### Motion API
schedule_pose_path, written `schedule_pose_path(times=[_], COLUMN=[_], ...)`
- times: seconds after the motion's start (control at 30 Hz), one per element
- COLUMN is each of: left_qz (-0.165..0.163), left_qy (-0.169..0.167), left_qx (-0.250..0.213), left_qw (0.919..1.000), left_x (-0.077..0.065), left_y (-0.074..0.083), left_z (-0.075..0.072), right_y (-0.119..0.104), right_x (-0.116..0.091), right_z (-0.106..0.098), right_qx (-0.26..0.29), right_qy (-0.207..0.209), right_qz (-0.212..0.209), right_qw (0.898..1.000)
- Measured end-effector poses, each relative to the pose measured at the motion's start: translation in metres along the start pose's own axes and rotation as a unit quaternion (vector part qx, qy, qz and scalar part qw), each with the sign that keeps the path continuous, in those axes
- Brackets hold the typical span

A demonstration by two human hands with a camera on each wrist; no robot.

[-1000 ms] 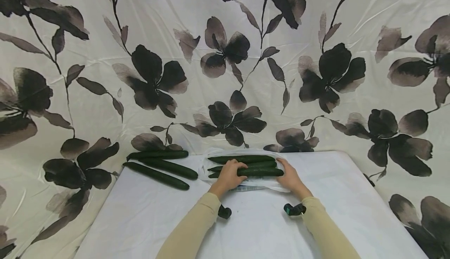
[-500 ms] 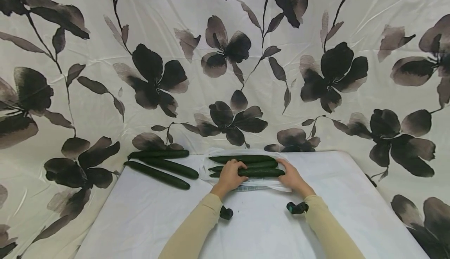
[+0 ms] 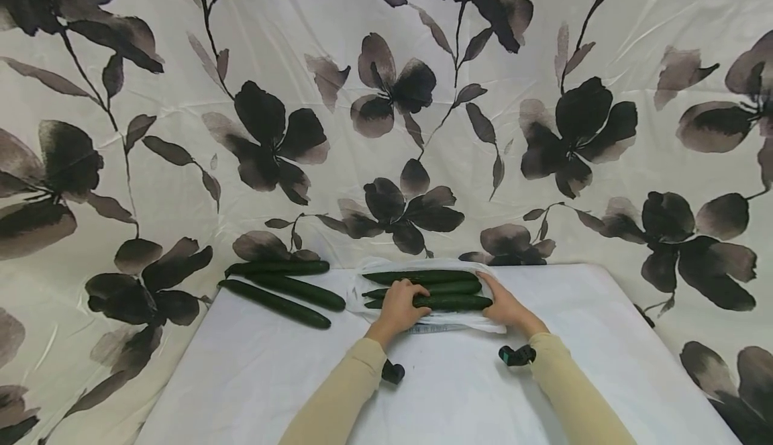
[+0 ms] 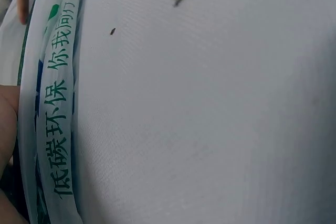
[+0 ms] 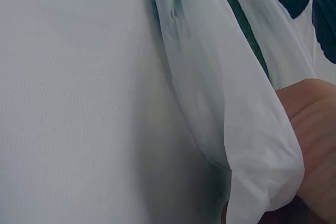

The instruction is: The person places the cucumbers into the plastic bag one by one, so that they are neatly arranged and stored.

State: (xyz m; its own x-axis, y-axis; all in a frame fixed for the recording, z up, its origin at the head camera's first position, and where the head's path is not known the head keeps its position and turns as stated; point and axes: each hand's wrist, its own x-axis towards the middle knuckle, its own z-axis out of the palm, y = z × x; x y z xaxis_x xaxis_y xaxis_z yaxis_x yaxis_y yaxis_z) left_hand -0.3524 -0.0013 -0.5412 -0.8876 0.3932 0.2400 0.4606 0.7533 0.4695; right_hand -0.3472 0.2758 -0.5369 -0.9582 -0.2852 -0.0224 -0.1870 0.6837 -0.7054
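Observation:
Three long green cucumbers lie side by side on a white plastic bag [image 3: 356, 294] at the back of the table. My left hand [image 3: 395, 307] reaches over their left half, its fingers and thumb gripping the front cucumber [image 3: 455, 303]. Curled about the right ends, my right hand [image 3: 504, 304] holds the front cucumber's tip between thumb and fingers. The middle cucumber [image 3: 459, 287] and the rear cucumber [image 3: 423, 276] lie behind it. Green lettering runs along the bag's near edge [image 4: 58, 103] in the left wrist view. In the right wrist view, a bag fold [image 5: 247, 129] partly covers the right hand.
To the left, three more cucumbers [image 3: 274, 304] lie on the white-covered table [image 3: 447, 391], two of them touching or overlapping at one end. A flower-patterned cloth [image 3: 386, 129] hangs right behind the table's back edge. Small dark specks [image 4: 112, 31] dot the tabletop.
The head view has shifted slightly, so everything sits a little further right and lower. Both hands keep their places on the cucumbers, with no clear movement.

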Motion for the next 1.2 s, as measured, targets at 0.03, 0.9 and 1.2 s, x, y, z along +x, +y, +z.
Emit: schedule_pose_path(times=[0.03,0.9,1.2], left_qz=[-0.001,0.024,-0.008], left_qy=[0.000,0.004,0.030], left_qx=[0.004,-0.143,-0.120], left_qw=[1.0000,0.9894,0.9923], left_x=[-0.001,-0.055,-0.087], left_y=[0.000,-0.069,-0.113], left_z=[0.001,-0.083,-0.124], right_y=[0.000,-0.011,-0.008], right_x=[0.000,0.011,0.011], right_z=[0.000,-0.007,-0.006], right_qx=[-0.002,0.002,0.001], right_qy=[-0.005,-0.026,-0.033], right_qz=[-0.001,-0.010,0.005], right_qw=[1.000,1.000,0.999])
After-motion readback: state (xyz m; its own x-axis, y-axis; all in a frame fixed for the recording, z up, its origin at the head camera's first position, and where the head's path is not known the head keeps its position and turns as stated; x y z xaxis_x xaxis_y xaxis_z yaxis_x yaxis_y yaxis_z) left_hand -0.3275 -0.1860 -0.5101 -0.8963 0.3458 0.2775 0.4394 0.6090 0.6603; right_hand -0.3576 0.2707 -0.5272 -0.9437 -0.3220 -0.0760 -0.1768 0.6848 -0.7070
